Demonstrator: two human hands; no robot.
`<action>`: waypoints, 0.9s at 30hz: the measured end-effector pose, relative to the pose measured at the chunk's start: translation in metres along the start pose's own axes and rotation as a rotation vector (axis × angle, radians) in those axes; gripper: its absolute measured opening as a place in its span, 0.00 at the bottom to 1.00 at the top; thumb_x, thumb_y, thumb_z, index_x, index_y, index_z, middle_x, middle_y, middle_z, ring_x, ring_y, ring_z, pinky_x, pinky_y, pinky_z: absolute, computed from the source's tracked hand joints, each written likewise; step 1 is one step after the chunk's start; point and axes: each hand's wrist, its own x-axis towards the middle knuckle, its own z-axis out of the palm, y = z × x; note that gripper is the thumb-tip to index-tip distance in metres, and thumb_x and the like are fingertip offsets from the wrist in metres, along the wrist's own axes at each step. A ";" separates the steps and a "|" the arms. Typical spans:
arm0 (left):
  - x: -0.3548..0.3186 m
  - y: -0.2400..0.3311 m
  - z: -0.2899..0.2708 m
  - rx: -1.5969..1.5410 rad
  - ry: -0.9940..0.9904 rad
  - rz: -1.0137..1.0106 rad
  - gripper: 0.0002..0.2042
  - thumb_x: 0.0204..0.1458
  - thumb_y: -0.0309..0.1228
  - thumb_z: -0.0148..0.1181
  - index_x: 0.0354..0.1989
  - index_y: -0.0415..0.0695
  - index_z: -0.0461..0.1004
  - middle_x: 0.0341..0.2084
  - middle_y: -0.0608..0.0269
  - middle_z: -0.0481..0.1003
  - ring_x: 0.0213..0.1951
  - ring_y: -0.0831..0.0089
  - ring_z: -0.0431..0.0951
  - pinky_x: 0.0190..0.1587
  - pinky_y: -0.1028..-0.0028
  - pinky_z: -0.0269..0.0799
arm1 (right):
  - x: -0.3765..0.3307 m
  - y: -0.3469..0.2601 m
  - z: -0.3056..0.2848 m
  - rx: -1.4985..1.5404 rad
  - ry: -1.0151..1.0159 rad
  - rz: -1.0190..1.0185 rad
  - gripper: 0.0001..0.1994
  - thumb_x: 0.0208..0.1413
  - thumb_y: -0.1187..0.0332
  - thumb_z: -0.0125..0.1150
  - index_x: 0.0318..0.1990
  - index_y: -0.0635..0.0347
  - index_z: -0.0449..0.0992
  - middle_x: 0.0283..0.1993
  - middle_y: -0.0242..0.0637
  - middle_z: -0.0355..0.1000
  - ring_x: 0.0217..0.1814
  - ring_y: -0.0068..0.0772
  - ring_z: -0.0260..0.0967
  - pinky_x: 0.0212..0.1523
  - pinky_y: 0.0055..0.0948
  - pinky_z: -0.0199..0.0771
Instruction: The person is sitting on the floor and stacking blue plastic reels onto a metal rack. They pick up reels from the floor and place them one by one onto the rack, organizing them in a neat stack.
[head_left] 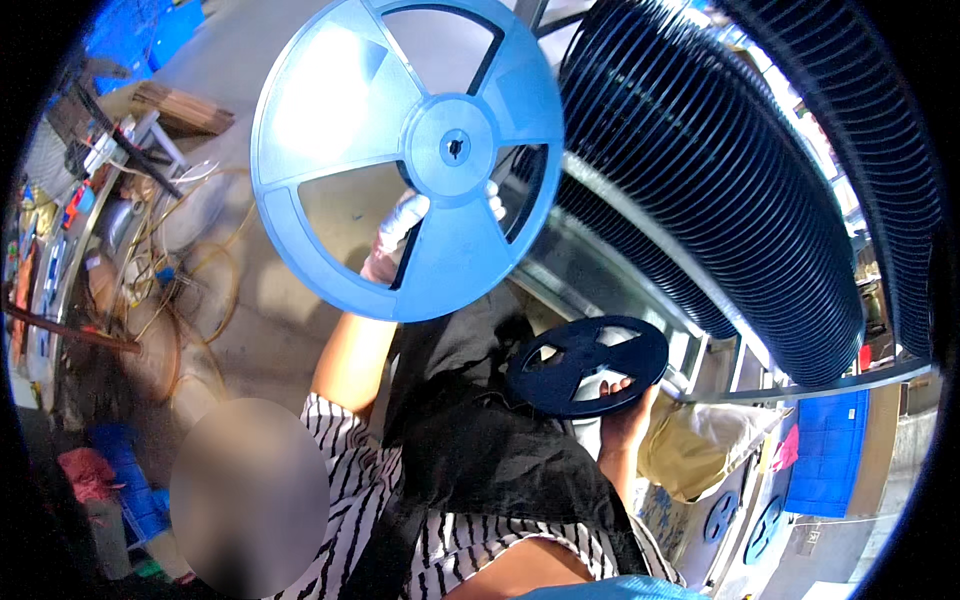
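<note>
A large light-blue plastic reel (455,255) is raised in front of me, its round hub and wide spokes turned toward the view. My left hand (388,245), with white coverings on its fingers, grips it through an opening beside a spoke. Part of that hand is hidden behind the reel. Lower and to the right, my right hand (628,425) holds a smaller-looking, dark navy reel (588,367) by its near right side. Some of its fingertips show through a cut-out in the reel, which is tilted nearly flat.
Long rows of black reels (700,170) stand on a metal rack (640,215) at the right. A tan sack (690,455), a blue crate (825,455) and more blue reels (765,530) lie lower right. Tangled tubing (235,275) and cardboard (180,108) are at the left.
</note>
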 end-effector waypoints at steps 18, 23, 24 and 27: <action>0.140 0.028 0.023 0.594 -0.119 0.171 0.30 0.53 0.33 0.59 0.65 0.40 0.59 0.47 0.64 0.72 0.49 0.80 0.70 0.53 0.79 0.64 | 0.015 0.006 0.033 -0.095 0.098 -0.061 0.19 0.55 0.44 0.56 0.45 0.47 0.69 0.30 0.30 0.67 0.31 0.33 0.66 0.47 0.47 0.69; 0.175 0.023 0.000 0.433 -0.097 0.039 0.23 0.55 0.37 0.60 0.59 0.45 0.68 0.29 0.78 0.69 0.29 0.89 0.65 0.31 0.87 0.63 | 0.018 0.011 0.040 -0.127 0.137 -0.034 0.20 0.55 0.44 0.56 0.39 0.52 0.70 0.30 0.32 0.67 0.32 0.34 0.67 0.48 0.47 0.69; 0.177 0.024 0.000 0.433 -0.112 -0.017 0.24 0.56 0.34 0.58 0.61 0.44 0.66 0.30 0.77 0.70 0.31 0.89 0.67 0.33 0.87 0.65 | 0.018 0.011 0.042 -0.137 0.147 -0.034 0.20 0.55 0.44 0.56 0.38 0.53 0.70 0.30 0.32 0.67 0.32 0.34 0.67 0.48 0.47 0.69; 0.200 0.020 -0.005 0.567 -0.076 -0.080 0.23 0.58 0.30 0.54 0.63 0.43 0.64 0.38 0.71 0.74 0.34 0.86 0.70 0.36 0.84 0.69 | 0.024 0.012 0.041 -0.100 0.132 0.005 0.19 0.57 0.50 0.56 0.54 0.33 0.62 0.32 0.32 0.65 0.31 0.36 0.67 0.43 0.49 0.72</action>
